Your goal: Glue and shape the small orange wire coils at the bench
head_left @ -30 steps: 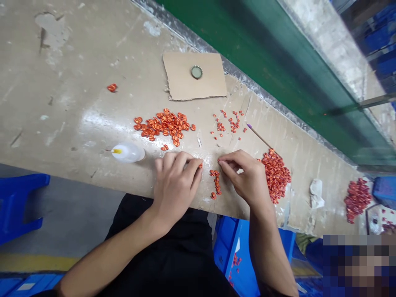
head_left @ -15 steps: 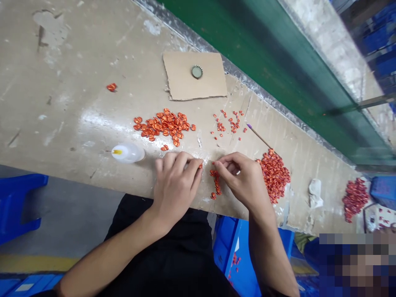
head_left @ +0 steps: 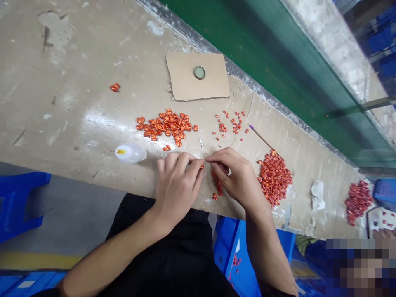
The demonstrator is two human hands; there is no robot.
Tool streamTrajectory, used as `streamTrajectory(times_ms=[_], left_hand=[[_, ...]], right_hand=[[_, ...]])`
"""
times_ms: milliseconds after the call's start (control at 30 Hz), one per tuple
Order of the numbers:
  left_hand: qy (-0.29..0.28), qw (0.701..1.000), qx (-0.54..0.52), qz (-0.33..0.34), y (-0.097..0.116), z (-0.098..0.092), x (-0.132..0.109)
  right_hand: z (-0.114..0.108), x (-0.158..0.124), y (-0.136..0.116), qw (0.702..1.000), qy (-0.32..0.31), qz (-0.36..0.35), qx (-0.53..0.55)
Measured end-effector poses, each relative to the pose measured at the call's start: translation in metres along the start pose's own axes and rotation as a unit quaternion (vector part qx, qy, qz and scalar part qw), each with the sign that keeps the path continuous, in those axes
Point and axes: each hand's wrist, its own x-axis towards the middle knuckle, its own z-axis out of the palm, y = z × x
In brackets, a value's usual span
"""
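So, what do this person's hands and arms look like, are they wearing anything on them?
The left hand and right hand are bare, no gloves. Both forearms are uncovered: no sleeves, watch or bands show. The only clothing in view is a black garment below them.

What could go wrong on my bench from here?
The orange piece pinched in your left hand is tiny; it could slip as the right hand meets it. The short row of pieces lies near the table edge and a wrist might knock it off. The small bottle lies on its side and may leak.
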Motion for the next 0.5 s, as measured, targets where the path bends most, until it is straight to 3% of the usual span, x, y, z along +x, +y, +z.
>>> streamTrajectory(times_ms=[267,500], left_hand=[[0.0,1.0,0.0,-0.009,0.0012,-0.0018,-0.0011],[0.007,1.0,0.014,-0.02,0.0032,-0.0009,0.0004]], right_hand=[[-0.0017,0.0028,-0.0001,0.997,0.052,0.06,-0.005],[0.0001,0.0048,-0.0036,0.998,0.017,0.059,-0.005]])
